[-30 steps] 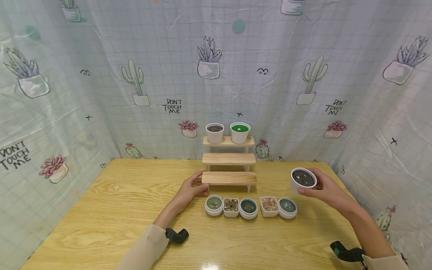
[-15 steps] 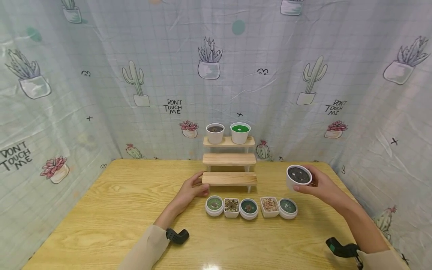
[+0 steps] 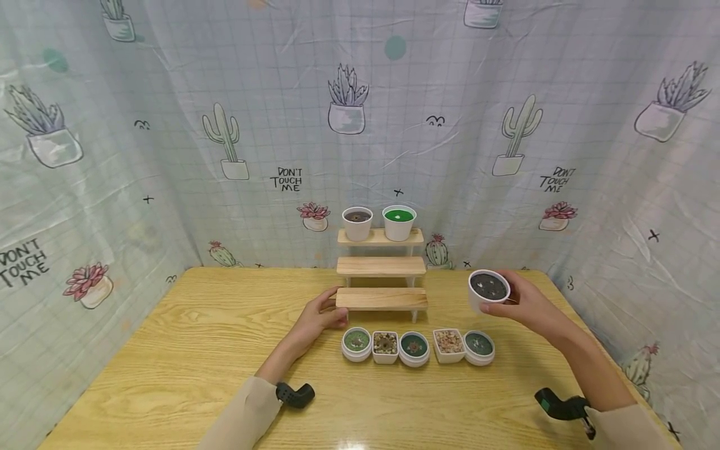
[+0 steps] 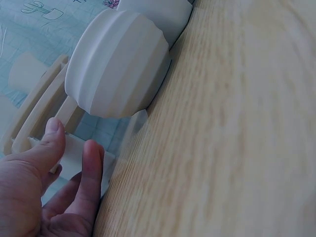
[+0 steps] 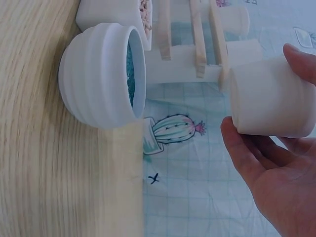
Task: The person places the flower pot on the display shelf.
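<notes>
My right hand (image 3: 531, 301) grips a white flower pot (image 3: 474, 299) from its right side. The pot has dark filling with pale specks and is held up above the table, right of a three-step wooden stand (image 3: 382, 266). In the right wrist view the thumb and fingers lie around the pot's wall (image 5: 269, 98). My left hand (image 3: 312, 322) holds the left end of the stand's lowest step, thumb in front. Two white pots stand on the top step, one with brown filling (image 3: 357, 230) and one with green (image 3: 399, 229).
In front of the stand sits a row of small pots: a round green one (image 3: 357, 355), a square pebbled one (image 3: 385, 359), a round dark green one (image 3: 414, 360), a square one with pinkish gravel (image 3: 450, 357) and a round teal one (image 3: 479, 358). A cactus-print curtain (image 3: 270, 81) hangs behind.
My right hand has carried the pot leftward and slightly up, closer to the stand. The left hand has stayed at the stand's lowest step.
</notes>
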The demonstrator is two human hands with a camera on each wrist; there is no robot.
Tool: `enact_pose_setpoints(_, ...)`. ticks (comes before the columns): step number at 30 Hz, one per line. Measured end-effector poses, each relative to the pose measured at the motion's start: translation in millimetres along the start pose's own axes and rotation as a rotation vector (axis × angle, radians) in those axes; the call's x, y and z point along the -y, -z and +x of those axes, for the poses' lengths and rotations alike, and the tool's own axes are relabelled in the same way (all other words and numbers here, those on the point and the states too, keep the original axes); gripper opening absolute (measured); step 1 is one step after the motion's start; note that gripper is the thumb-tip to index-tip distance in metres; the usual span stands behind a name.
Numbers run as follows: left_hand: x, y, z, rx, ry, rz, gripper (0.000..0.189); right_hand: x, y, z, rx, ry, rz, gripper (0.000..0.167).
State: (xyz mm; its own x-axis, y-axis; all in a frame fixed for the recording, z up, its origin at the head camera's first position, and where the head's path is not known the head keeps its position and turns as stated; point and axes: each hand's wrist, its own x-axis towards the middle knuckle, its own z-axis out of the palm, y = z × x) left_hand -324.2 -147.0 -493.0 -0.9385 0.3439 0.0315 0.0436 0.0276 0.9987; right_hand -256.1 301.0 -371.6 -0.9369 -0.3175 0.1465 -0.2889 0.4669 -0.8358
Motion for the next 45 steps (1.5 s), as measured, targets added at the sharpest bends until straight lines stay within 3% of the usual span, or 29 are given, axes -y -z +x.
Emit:
enact_pose_setpoints(16, 1.1, -0.2, 2.0, -0.004, -0.003, -0.006, 0.079, 11, -10, 16.9, 0.021, 0.014, 0.074, 0.069)
enact_pose_setpoints(45, 1.5, -0.4, 1.0, -0.004, -0.014, -0.005, 0.08, 25, -25, 42.4, 0.037, 0.021, 0.09, 0.07)
